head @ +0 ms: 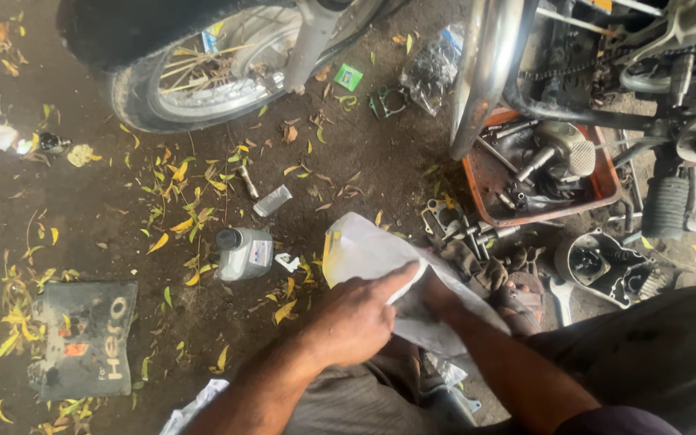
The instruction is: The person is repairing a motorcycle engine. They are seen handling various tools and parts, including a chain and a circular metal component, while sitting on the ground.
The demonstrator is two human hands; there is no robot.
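Across the top of the view, a motorcycle stands on dark, oil-stained ground [106, 201], its spoked wheel [203, 72] at upper left and a chrome exhaust pipe [485, 64] rising at centre right. Below the engine sits an orange tray [610, 185] full of greasy metal parts, and just beside its lower right corner an engine cover [602, 266] lies open side up. At lower left lies a flat dark mudflap [82, 334] with lettering on it, ringed by fallen yellow leaves [183, 173].

Near the middle of the ground lies the white plastic bag [364, 254], which both hands have hold of. The left hand [352, 318] rests on top of the bag — its fingers [392, 282] are curled down loosely, pressing and pinching the plastic along a fold, thumb side toward the person. The right hand [441, 294] is mostly buried in the bag; only its wrist and the base of the hand show, so how far those fingers are spread cannot be told, though the plastic wraps closely around them.

Left of the bag, well apart from either hand, a small grey oil bottle [245, 253] stands with a black cap. Smaller still — a silvery foil sachet [271, 200] above it, and a green packet [348, 76] near the wheel.
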